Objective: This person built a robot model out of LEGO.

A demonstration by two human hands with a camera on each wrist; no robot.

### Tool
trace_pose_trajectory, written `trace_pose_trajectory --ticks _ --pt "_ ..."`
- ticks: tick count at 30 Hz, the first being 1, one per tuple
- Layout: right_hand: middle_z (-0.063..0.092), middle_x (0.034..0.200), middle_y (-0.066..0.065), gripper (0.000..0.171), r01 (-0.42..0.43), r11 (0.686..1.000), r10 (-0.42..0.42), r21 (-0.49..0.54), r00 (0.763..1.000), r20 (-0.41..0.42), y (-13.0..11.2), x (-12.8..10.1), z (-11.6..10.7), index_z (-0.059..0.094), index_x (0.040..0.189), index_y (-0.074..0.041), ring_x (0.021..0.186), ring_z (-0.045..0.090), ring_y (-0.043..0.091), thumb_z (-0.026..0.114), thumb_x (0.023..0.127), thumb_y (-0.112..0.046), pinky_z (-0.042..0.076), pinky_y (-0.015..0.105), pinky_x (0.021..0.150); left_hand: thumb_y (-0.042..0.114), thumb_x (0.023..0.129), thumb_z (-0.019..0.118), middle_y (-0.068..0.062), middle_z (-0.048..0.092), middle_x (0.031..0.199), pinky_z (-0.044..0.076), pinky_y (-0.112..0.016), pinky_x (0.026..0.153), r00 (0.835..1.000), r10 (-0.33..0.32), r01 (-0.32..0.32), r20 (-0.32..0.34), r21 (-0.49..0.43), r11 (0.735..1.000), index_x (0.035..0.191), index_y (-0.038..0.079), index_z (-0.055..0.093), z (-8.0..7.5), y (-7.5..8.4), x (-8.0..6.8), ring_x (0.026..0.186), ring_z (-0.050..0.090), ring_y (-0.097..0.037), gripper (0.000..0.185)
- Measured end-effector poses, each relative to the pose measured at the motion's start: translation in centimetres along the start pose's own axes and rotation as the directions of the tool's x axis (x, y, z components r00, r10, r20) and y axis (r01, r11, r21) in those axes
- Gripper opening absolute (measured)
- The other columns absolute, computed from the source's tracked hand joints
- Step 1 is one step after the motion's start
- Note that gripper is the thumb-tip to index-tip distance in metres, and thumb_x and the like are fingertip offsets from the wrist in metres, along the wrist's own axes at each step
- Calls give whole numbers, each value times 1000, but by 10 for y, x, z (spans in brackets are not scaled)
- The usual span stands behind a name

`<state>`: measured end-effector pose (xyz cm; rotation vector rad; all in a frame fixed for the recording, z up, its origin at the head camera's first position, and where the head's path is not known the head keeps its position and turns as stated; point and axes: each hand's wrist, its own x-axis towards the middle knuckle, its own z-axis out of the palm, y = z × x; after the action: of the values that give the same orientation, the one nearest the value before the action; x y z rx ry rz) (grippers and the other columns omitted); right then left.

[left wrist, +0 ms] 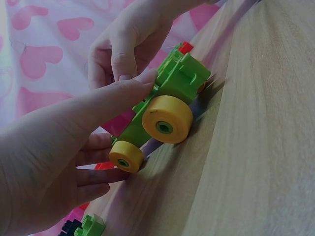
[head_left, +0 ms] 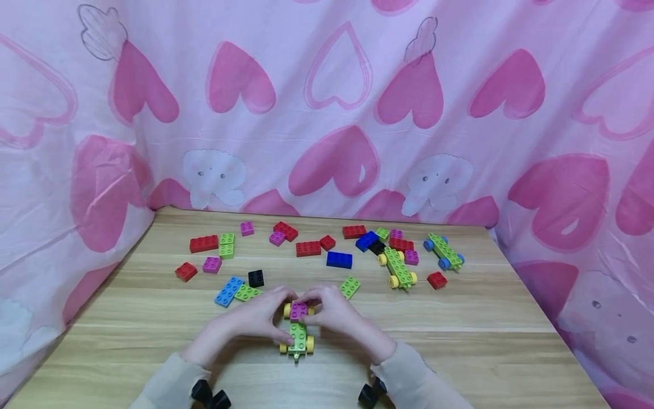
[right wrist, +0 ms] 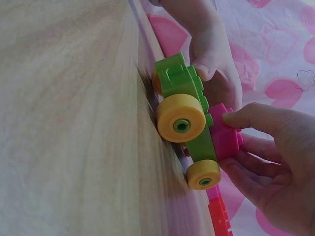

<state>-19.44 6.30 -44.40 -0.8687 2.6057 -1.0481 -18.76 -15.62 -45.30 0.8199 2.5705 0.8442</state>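
Head view: from above and behind both hands, facing forward and down across the wooden table [head_left: 460, 346] toward the heart-print cloth [head_left: 337, 102]; moderately far, with loose bricks beyond the hands. Left wrist view: very close, low beside the left hand [left wrist: 54, 162], facing across the green wheeled chassis [left wrist: 167, 93]. Right wrist view: equally close, from the opposite side beside the right hand [right wrist: 275, 167]. Shared by all three: the chassis between both hands.

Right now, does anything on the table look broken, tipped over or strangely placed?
Nothing stands out. The green wheeled base stands on its yellow wheels, with the magenta brick under both hands' grip. The two other wheeled bases stand upright, and the loose bricks lie scattered.
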Motion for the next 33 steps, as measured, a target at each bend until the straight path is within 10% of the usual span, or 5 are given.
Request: trace_pose_trajectory --ticks 26,33 --pt "70 108 -4 37 -7 994 2 110 999 38 8 -6 -4 70 117 -14 97 64 6 80 82 -23 52 19 87 59 74 76 -9 56 135 45 -50 105 1000 29 -29 6 19 999 138 6 49 -12 5 -3 126 54 -28 86" --pt "70 107 -5 37 -22 996 19 90 999 32 7 -8 -4 70 117 -14 97 63 4 79 82 -24 52 21 88 46 84 73 -9 60 135 44 -53 105 997 21 -16 -78 72 997 133 7 57 -26 2 -9 128 53 -32 65"
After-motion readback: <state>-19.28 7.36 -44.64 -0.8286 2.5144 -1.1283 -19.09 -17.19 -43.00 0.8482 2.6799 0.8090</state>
